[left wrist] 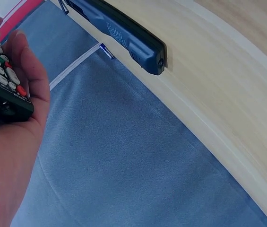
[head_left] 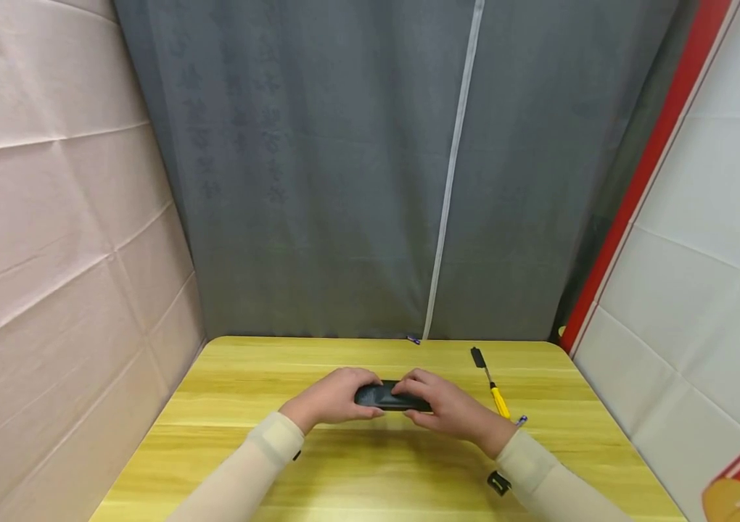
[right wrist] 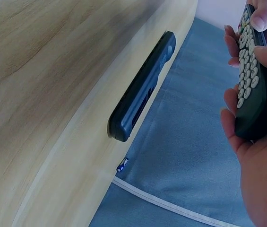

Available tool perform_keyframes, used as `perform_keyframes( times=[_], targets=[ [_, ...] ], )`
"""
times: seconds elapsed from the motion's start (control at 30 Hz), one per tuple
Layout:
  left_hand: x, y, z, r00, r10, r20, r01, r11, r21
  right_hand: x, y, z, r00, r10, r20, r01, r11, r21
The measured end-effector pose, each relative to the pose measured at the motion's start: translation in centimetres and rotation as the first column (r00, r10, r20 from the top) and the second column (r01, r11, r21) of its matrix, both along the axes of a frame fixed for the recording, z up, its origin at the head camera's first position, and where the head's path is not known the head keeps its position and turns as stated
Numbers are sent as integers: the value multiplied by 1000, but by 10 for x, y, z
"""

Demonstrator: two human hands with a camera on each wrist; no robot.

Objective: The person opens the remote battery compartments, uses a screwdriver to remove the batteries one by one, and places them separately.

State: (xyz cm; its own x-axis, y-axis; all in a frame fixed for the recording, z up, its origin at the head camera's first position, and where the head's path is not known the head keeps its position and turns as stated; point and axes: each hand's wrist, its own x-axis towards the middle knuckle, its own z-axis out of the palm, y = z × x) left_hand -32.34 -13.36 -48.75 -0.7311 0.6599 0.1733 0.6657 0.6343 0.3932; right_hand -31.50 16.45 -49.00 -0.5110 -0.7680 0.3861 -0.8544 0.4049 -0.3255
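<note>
A black remote control [head_left: 383, 396] is held level between both hands over the table, its back turned up in the head view. My left hand [head_left: 337, 397] grips its left end with thumb and fingers. At the other end, my right hand [head_left: 451, 409] grips it, one finger lying across its back. Pale round buttons on this remote [right wrist: 249, 66] show in the right wrist view, facing the tabletop. A second dark remote [left wrist: 128, 38] lies on the table beyond the hands in the wrist views; I cannot make it out in the head view.
To the right lie a yellow-handled screwdriver [head_left: 499, 400], a small black piece [head_left: 478, 357] at its tip, and a small blue item [head_left: 521, 420]. A blue battery [right wrist: 122, 164] sits at the far table edge. A grey curtain [head_left: 318, 181] hangs behind the wooden table [head_left: 226, 406].
</note>
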Motion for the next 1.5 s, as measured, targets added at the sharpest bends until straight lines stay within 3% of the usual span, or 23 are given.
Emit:
perform_keyframes(
  times=[0.97, 1.1, 1.13, 1.23, 1.33, 1.37, 1.5],
  targets=[
    [2, 4, 0, 999, -25, 34, 25, 1000, -5, -3, -7, 8, 991, 89, -98, -77, 989, 124],
    [-4, 2, -5, 997, -67, 40, 66, 997, 29, -3, -7, 9, 989, 99, -107, -85, 988, 127],
    [-15, -1, -20, 995, -95, 19, 94, 995, 40, -3, -7, 9, 989, 101, -110, -87, 988, 128],
    [-18, -2, -22, 993, -114, 21, 112, 992, 54, -4, -7, 9, 988, 105, -114, -90, 987, 134],
    [-15, 0, -19, 994, -106, 12, 106, 993, 44, -4, -7, 10, 987, 106, -117, -90, 986, 138],
    [-4, 4, -3, 996, -78, 35, 77, 996, 34, -4, -7, 11, 987, 106, -117, -89, 986, 140],
    [3, 7, 2, 999, -35, 35, 35, 999, 0, -4, -7, 11, 984, 112, -135, -92, 985, 145]
  ],
)
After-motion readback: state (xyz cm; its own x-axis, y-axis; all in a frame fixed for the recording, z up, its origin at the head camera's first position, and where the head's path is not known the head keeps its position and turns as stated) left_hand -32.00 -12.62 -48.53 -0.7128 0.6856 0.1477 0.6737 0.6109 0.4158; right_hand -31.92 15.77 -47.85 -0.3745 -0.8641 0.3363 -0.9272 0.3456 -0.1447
